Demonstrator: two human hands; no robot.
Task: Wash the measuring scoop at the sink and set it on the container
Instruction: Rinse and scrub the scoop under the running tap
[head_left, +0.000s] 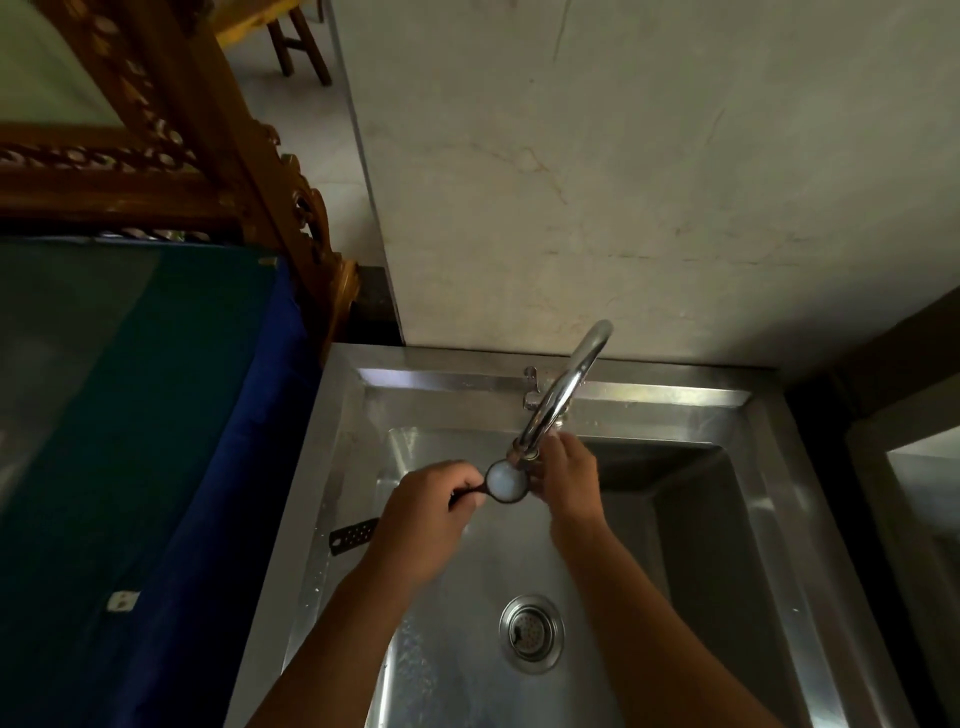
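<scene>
A dark measuring scoop (505, 483) with a round bowl is held right under the spout of the chrome faucet (563, 387), over the steel sink (769, 519). Its bowl looks pale, filled with water or foam. My left hand (428, 519) pinches the scoop's handle. My right hand (569, 480) is against the bowl's right side, fingers curled around it beside the spout tip. No container is in view.
A dark perforated strip (353, 536) lies on the sink's left rim. The drain strainer (531, 633) sits in the basin floor. A blue cloth (156, 467) covers the surface to the left, with a carved wooden frame (208, 171) behind it.
</scene>
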